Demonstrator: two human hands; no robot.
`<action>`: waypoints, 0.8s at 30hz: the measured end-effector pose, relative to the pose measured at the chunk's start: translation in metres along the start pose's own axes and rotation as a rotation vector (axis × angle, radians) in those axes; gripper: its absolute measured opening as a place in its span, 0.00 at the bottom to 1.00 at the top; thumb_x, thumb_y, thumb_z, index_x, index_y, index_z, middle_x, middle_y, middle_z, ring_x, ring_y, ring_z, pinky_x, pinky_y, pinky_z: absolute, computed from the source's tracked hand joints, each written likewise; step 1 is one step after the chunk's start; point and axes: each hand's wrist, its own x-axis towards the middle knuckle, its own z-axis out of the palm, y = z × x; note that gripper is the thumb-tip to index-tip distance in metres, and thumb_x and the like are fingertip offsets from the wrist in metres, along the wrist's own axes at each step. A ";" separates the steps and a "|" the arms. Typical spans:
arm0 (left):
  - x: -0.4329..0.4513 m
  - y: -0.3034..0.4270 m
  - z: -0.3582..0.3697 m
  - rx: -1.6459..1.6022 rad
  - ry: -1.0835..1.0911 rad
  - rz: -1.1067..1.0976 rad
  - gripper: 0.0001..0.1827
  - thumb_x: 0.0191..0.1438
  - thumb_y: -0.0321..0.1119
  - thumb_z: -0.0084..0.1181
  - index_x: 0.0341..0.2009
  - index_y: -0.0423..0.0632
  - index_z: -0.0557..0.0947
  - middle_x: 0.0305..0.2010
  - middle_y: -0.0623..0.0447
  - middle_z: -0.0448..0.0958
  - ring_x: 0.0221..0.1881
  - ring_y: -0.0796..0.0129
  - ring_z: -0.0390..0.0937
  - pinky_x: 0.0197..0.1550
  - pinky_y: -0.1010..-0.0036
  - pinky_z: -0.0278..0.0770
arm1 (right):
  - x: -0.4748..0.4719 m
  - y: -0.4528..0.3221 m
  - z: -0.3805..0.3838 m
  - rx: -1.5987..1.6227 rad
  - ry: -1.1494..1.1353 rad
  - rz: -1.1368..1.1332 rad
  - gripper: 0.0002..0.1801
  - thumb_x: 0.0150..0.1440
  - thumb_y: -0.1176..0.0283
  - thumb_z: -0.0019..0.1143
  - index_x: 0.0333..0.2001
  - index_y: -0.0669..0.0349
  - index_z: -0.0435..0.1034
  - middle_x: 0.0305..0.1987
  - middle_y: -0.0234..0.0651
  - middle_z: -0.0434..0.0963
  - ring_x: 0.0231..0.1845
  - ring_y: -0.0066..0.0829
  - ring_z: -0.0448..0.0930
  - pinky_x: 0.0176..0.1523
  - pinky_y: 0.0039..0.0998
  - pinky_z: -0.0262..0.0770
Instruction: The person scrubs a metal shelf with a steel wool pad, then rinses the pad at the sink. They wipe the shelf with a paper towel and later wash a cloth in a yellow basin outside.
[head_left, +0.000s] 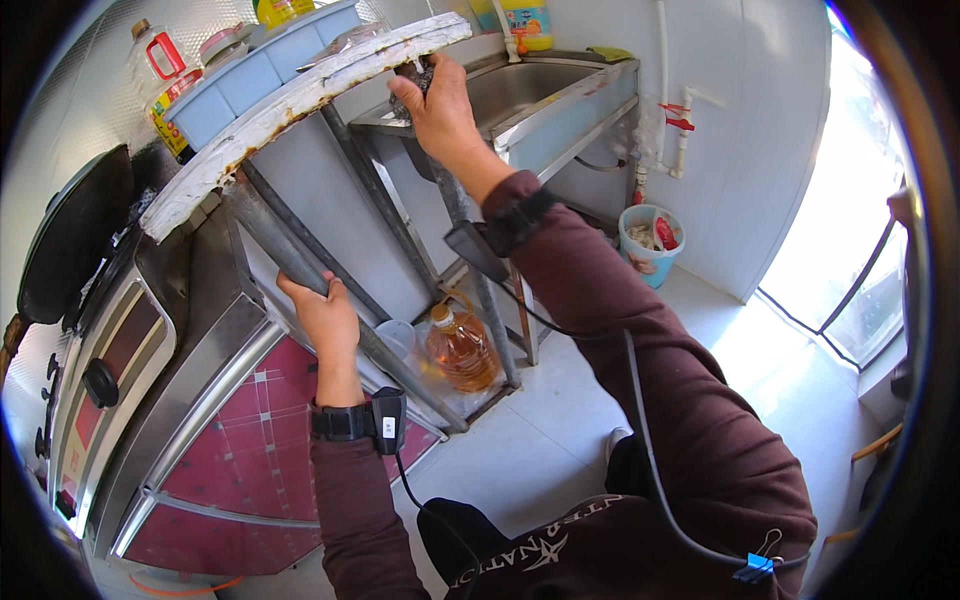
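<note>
My left hand (330, 319) is wrapped around a grey metal table leg (270, 225), partway down it. Under the far end of the worn, white-covered tabletop (330, 86), my right hand (450, 112) grips a dark, mesh-like scouring pad (411, 88). The hand partly hides this pad, which is close to the tabletop's underside and the top of another leg. Rust spots and peeling white material show along the tabletop's edge. On top is a pale blue compartment tray (251, 90).
A wok (75, 232) and a gas stove (120, 352) stand at left. An oil jug (461, 352) sits low between the table legs. Beyond my right hand is a steel sink (532, 86); a blue waste bucket (651, 244) rests on the floor. Cables run along both sleeves.
</note>
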 end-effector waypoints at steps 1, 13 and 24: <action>0.000 0.001 0.000 -0.004 0.000 0.003 0.29 0.47 0.18 0.47 0.54 0.43 0.55 0.37 0.47 0.71 0.39 0.62 0.73 0.46 0.71 0.69 | -0.010 0.003 0.005 0.047 0.079 0.063 0.24 0.45 0.64 0.64 0.40 0.67 0.64 0.39 0.52 0.69 0.41 0.52 0.69 0.43 0.41 0.66; -0.002 0.006 -0.001 -0.022 -0.031 -0.001 0.30 0.49 0.19 0.48 0.56 0.42 0.53 0.36 0.46 0.71 0.38 0.63 0.73 0.45 0.72 0.70 | 0.004 0.013 -0.008 0.091 -0.139 0.153 0.26 0.40 0.62 0.69 0.37 0.70 0.70 0.26 0.41 0.77 0.27 0.27 0.76 0.33 0.28 0.72; -0.003 0.007 -0.002 -0.020 -0.045 0.008 0.30 0.49 0.18 0.48 0.55 0.40 0.53 0.39 0.45 0.70 0.39 0.64 0.73 0.47 0.73 0.68 | -0.102 0.002 -0.047 -0.130 -0.366 0.609 0.27 0.36 0.61 0.70 0.37 0.66 0.70 0.26 0.47 0.77 0.27 0.37 0.79 0.34 0.32 0.74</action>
